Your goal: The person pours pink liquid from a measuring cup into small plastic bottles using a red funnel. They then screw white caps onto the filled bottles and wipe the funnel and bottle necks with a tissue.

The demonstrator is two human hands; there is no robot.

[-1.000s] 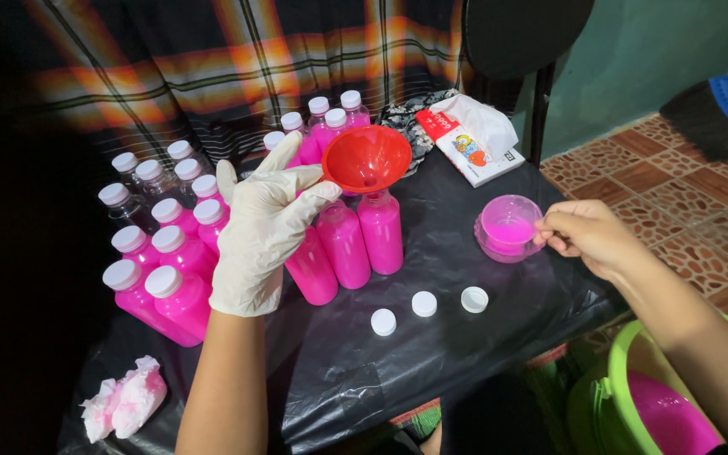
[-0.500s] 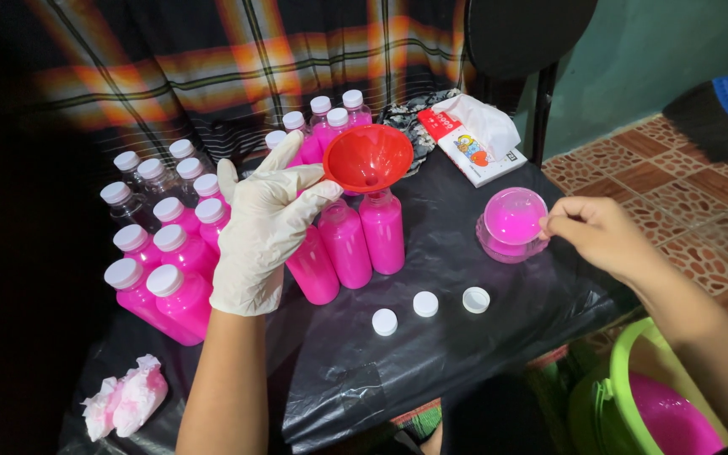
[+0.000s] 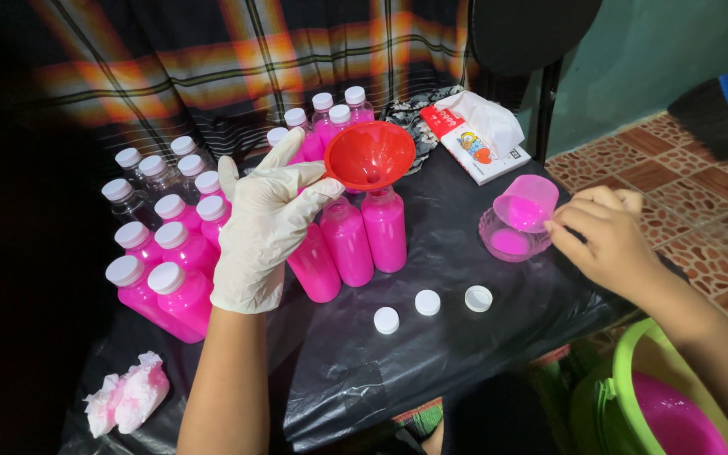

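Note:
My left hand [image 3: 267,227], in a white glove, holds the rim of a red funnel [image 3: 370,155] set in the mouth of a pink-filled bottle [image 3: 384,227]. Two more uncapped pink bottles [image 3: 345,240] stand beside it, partly behind my palm. My bare right hand [image 3: 607,240] grips a small pink cup [image 3: 526,203], tilted and lifted just above a clear bowl [image 3: 508,243] with pink liquid in it. Three white caps [image 3: 428,302] lie on the black sheet in front of the bottles.
Several capped bottles [image 3: 160,253], pink and clear, crowd the left and back of the black-covered table [image 3: 431,362]. A pink-stained tissue [image 3: 128,394] lies front left, a red and white packet [image 3: 478,135] at the back, a green bucket [image 3: 659,396] of pink liquid low right.
My right hand has lifted the pink cup out of the clear bowl and tilted it. The left hand and funnel have stayed in place.

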